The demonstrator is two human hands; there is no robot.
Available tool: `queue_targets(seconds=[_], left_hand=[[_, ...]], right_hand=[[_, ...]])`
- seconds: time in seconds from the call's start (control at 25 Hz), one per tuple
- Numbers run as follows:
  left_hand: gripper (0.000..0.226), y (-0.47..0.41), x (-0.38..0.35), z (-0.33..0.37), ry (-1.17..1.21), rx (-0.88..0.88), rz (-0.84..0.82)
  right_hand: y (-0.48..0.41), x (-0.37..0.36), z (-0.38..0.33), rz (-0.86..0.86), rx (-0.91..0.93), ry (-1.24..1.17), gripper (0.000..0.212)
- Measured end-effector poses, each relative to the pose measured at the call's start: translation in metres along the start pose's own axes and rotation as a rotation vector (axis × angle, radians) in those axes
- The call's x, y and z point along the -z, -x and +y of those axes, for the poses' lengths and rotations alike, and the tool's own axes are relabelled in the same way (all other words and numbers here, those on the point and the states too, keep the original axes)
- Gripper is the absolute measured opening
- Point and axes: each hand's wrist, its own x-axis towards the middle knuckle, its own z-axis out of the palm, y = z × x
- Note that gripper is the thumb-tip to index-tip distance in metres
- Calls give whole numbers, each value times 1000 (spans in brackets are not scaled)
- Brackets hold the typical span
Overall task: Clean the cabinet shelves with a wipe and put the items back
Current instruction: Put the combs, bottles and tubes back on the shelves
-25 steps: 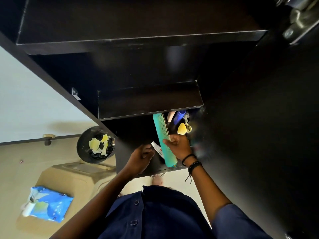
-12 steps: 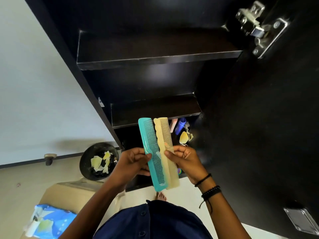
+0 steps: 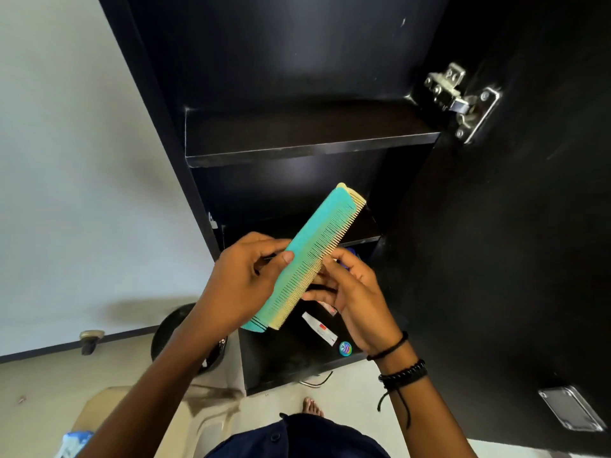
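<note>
A teal comb (image 3: 305,246) lies stacked on a cream comb (image 3: 355,201), both tilted up to the right in front of the black cabinet. My left hand (image 3: 243,282) grips the stack from the left, thumb on the teal comb. My right hand (image 3: 357,292) touches the combs' teeth side from the right with its fingertips. The upper shelf (image 3: 310,140) is bare. On the lowest shelf (image 3: 281,361) lie a small white tube (image 3: 319,328) and a round teal-lidded item (image 3: 345,348). A blue item (image 3: 350,251) peeks out behind my right fingers.
The open cabinet door (image 3: 512,259) with its metal hinge (image 3: 461,100) stands at the right. A black bin (image 3: 172,328) sits on the floor at the left, beside a beige box (image 3: 109,408) with a blue wipe pack (image 3: 74,441). My bare foot (image 3: 312,406) is below the cabinet.
The two combs went from side by side to stacked, teal on cream, and tilted to the right. Both hands rose with them, and the view moved upward along the cabinet.
</note>
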Motion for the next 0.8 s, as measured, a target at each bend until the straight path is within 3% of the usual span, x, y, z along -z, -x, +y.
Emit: queue_targets(seconds=[0.24, 0.44, 0.6, 0.8], left_hand=[[32, -25, 13, 27, -199, -146, 110], [65, -31, 30, 51, -487, -390, 188], [43, -51, 37, 68, -799, -574, 309], [34, -93, 40, 89, -983, -514, 343]], right_hand=[[-7, -31, -34, 91, 209, 2, 37], [-26, -39, -75, 187, 314, -87, 27], [-50, -45, -103, 272, 289, -166, 27], [-84, -49, -134, 367, 248, -90, 28]])
